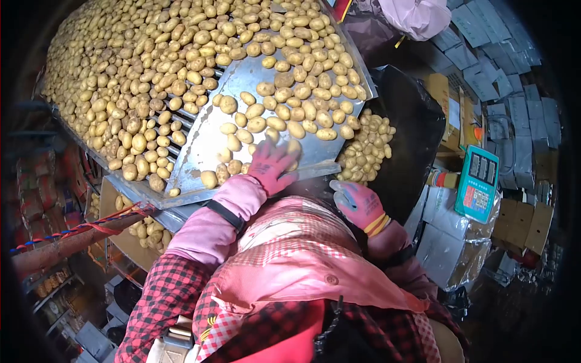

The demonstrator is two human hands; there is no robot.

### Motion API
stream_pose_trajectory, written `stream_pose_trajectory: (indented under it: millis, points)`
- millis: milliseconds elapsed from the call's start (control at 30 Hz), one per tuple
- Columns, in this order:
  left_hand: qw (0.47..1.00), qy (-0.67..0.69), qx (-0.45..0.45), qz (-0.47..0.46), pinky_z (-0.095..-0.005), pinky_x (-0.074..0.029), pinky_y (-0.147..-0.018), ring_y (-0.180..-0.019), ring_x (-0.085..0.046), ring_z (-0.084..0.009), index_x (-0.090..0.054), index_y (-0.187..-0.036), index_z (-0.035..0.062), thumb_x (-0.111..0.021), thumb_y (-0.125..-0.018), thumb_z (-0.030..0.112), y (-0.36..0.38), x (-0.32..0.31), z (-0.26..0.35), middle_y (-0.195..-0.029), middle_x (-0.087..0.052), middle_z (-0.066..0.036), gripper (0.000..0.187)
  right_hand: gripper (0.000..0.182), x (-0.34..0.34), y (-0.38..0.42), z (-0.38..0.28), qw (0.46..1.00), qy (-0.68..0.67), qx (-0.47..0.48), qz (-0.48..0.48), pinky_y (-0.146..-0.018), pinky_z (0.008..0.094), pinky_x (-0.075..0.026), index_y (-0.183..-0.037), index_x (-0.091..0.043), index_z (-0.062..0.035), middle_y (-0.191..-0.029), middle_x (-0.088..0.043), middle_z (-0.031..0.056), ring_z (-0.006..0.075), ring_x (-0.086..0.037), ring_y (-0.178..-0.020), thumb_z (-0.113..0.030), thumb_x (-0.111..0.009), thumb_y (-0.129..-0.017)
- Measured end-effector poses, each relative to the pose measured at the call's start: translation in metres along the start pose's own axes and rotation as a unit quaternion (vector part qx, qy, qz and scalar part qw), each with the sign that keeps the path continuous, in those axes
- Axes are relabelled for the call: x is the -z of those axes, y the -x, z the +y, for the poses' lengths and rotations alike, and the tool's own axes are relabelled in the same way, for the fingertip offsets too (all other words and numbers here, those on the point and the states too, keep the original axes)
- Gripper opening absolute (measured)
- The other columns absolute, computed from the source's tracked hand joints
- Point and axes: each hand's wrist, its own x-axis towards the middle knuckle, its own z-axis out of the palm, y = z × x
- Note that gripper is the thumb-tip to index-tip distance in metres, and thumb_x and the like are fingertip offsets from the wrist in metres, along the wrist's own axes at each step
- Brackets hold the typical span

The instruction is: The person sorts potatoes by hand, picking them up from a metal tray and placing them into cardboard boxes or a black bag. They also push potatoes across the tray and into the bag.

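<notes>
Reaching onto the slanted shiny metal sorting tray (206, 139), the left hand in a pink glove (270, 164) is lying spread flat among small yellow-brown potatoes (284, 115). The right pink-gloved hand (357, 202) is hovering loosely curled, holding nothing, beside the black sack of potatoes (411, 133).

Slanted metal sorting tray (206, 145); potatoes (151, 66) heaped on it, apparently loose

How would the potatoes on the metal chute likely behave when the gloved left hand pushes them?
The potatoes look rounded and loose, so they would probably roll and scatter down the smooth metal chute. They seem firm, unlikely to squash under the left hand. Some would likely drop into the black bag.
</notes>
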Motion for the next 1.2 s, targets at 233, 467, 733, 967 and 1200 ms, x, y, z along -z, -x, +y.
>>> stream_pose_trajectory:
  millis: [233, 467, 733, 967, 1200]
  points:
    - [0.972, -0.019, 0.162, 0.167, -0.0525, -0.034, -0.099, -0.115, -0.045, -0.0456, -0.053, -0.128, 0.0091, -0.062, -0.084, 0.040, 0.051, 0.040, -0.020, -0.124, -0.051, -0.025, 0.055, 0.058, 0.034, -0.067, 0.125, 0.953, 0.227, -0.045, 0.193, -0.099, 0.0469, -0.042, -0.135, -0.050, -0.0136, -0.137, -0.049, 0.0164, 0.0362, -0.045, -0.126, -0.032, -0.065, -0.082]
    - [0.881, -0.102, 0.457, 0.070, -0.0536, -0.019, -0.114, -0.131, -0.040, -0.0424, -0.035, -0.147, 0.0066, -0.057, -0.086, 0.053, 0.152, -0.005, -0.072, -0.138, -0.049, -0.022, 0.079, 0.067, 0.021, -0.167, 0.117, 0.935, 0.289, -0.011, 0.204, -0.108, 0.0545, -0.030, -0.144, -0.041, -0.0174, -0.147, -0.037, 0.0159, 0.0361, -0.032, -0.137, -0.042, -0.060, -0.085]
    - [0.890, -0.024, 0.455, 0.019, -0.0469, -0.034, -0.106, -0.115, -0.057, -0.0381, -0.034, -0.147, 0.0034, -0.059, -0.087, 0.050, 0.115, 0.017, -0.048, -0.121, -0.062, -0.023, 0.080, 0.043, -0.012, -0.106, 0.104, 0.979, 0.148, 0.052, -0.130, -0.107, 0.0452, -0.035, -0.125, -0.059, -0.0159, -0.133, -0.054, 0.0075, 0.0278, -0.044, -0.129, -0.036, -0.059, -0.087]
    - [0.934, 0.158, 0.317, -0.045, -0.0455, -0.046, -0.094, -0.106, -0.062, -0.0395, -0.047, -0.139, 0.0087, -0.057, -0.089, 0.045, 0.046, 0.029, -0.024, -0.109, -0.066, -0.024, 0.062, 0.047, 0.010, -0.174, 0.095, 0.963, 0.235, -0.051, 0.125, -0.104, 0.0474, -0.036, -0.118, -0.063, -0.0159, -0.136, -0.050, 0.0093, 0.0301, -0.041, -0.130, -0.041, -0.071, -0.078]
    - [0.905, 0.245, 0.344, 0.054, -0.0420, -0.046, -0.097, -0.112, -0.061, -0.0365, -0.050, -0.138, 0.0086, -0.057, -0.092, 0.034, 0.076, 0.057, -0.036, -0.120, -0.064, -0.021, 0.053, 0.064, -0.031, -0.237, 0.082, 0.923, 0.371, -0.087, 0.051, -0.110, 0.0548, -0.027, -0.123, -0.060, -0.0161, -0.146, -0.041, 0.0100, 0.0343, -0.031, -0.138, -0.046, -0.079, -0.070]
